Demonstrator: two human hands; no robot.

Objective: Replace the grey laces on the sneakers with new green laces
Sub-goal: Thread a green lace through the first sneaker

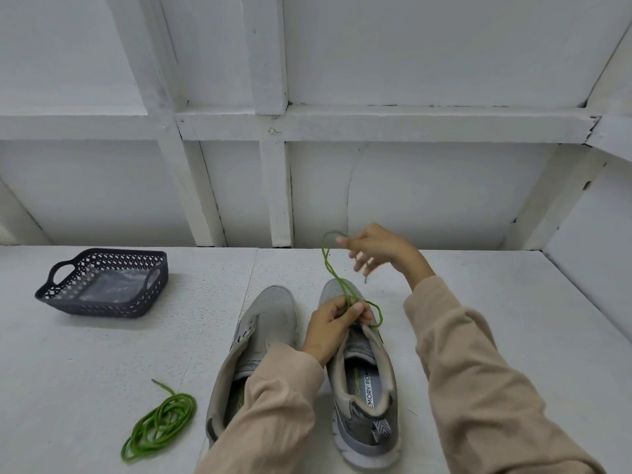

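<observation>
Two grey sneakers stand side by side on the white table, toes pointing away from me: the left sneaker (263,323) and the right sneaker (367,381). Neither shows a lace in its eyelets. My left hand (333,325) rests over the right sneaker's tongue and pinches a green lace (337,275) there. The lace rises in a loop to my right hand (374,249), which holds its upper end above the toe. A second green lace (160,425) lies coiled on the table at the near left.
A dark perforated basket (68,295) with handles sits at the far left and holds something clear and plastic. A white panelled wall (307,186) closes off the table's far edge, and another white wall runs along the right.
</observation>
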